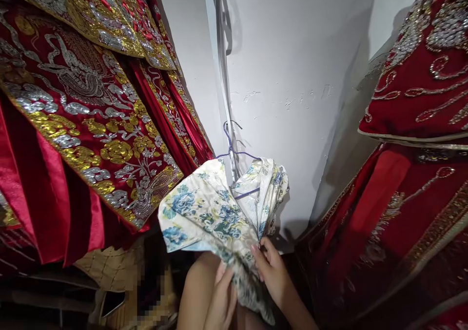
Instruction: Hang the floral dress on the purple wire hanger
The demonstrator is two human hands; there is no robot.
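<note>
A white garment [219, 208] with blue, green and yellow flowers hangs on a thin purple hanger [231, 142] in front of the wall. Its lower part is gathered toward me and lies over my lap. My right hand [269, 269] pinches the garment's front edge below the neckline, thumb against bent fingers. Lower and to the left, my left hand [222, 291] is closed on the gathered cloth, some of its fingers hidden behind the fabric. The hanger's wire shows through the open neckline.
Red embroidered robes [91, 106] with gold and silver patterns hang on the left. More red beaded garments [420, 101] hang on the right. A narrow metal upright [220, 57] runs down the white wall [292, 67]. A phone-like dark object [112, 303] lies at lower left.
</note>
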